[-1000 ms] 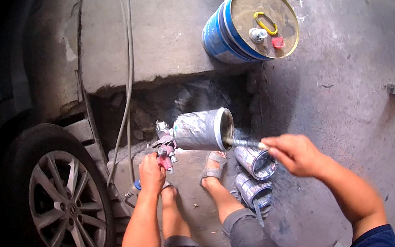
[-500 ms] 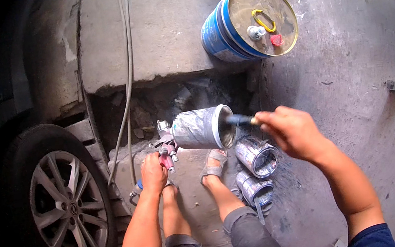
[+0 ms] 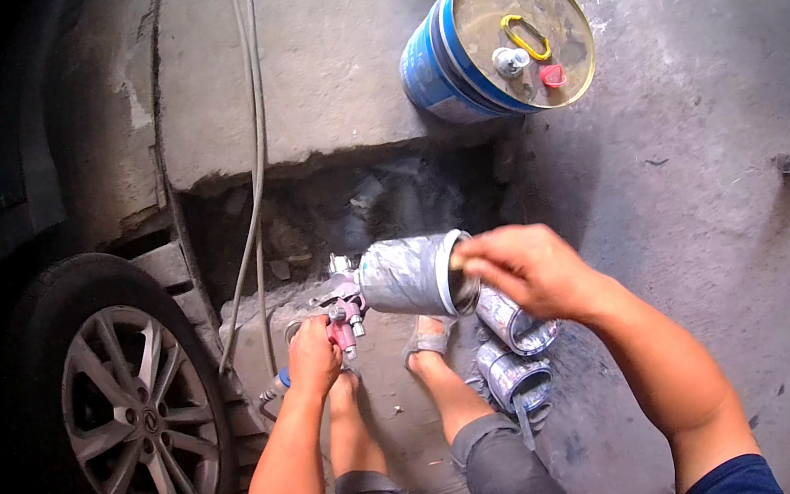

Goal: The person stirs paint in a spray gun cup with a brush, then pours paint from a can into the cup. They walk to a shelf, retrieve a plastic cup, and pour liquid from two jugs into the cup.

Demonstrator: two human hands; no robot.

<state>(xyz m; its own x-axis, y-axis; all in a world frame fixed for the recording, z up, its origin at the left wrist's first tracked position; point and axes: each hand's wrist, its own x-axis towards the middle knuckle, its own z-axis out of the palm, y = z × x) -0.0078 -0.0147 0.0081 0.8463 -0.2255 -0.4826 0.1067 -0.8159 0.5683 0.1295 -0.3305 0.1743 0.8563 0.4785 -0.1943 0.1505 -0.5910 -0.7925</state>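
Observation:
My left hand [image 3: 313, 355] is closed round the handle of a pink and silver spray gun [image 3: 343, 323]. Its paint-smeared grey cup [image 3: 405, 276] lies on its side, with the white-rimmed mouth facing right. At that mouth, my right hand [image 3: 531, 268] pinches the pale handle end of a brush [image 3: 461, 263]. The rest of the brush is inside the cup and hidden. Just below the right hand, two paint-stained cans [image 3: 516, 375] rest on the ground, and a flat stick hangs from the nearer one.
A blue drum [image 3: 451, 67] stands at the far right, with a yellow handle, a white cap and a red cap on its lid. Grey hoses [image 3: 256, 181] run down past a broken pit [image 3: 378, 194] in the concrete. A car wheel [image 3: 141, 414] is at the left.
My right hand has moved left and slightly down, carrying the brush deeper into the cup. The spray gun and cup have shifted slightly right and down.

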